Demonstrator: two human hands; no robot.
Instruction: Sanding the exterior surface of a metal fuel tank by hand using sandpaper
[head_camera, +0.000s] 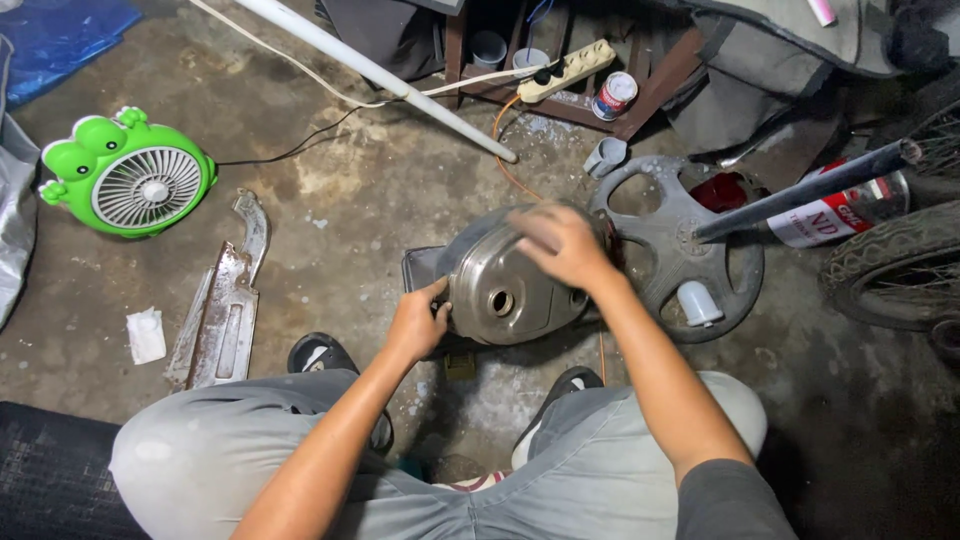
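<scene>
On the stained concrete floor (330, 220) between the person's knees sits a rounded grey metal tank (505, 285) with a small round hole in its near face, resting on a dark flat tray (418, 268) whose edge shows at its left. The left hand (418, 322) grips the tank's near left rim, fingers curled over the edge and thumb pressed on the metal. The right hand (560, 243) lies on top of the tank toward its far right side; it is blurred, the fingers look loosely spread and flat on the surface, and whether it holds anything under the palm cannot be told.

Just right of the tank, touching or nearly so, a dark plastic wheel cover (690, 245) lies flat, with a small white cup-shaped piece (697, 303) on its near spoke. A dark pole (805, 188) slants across its far right side, and beyond it lies a white and red can (845, 212) beside a bicycle tyre (895, 265) at the right edge.

Far left stands a green frog-shaped fan (128, 178), its black cord running right. Near it a rusty metal guard (225, 300) lies lengthwise, with a scrap of white paper (146, 334) to its left. At the far side a white pipe (380, 75) runs diagonally, and a cream power strip (565, 70) lies next to a small tin (614, 95). Black sandals (320, 352) show under the grey trousers (250, 450)
</scene>
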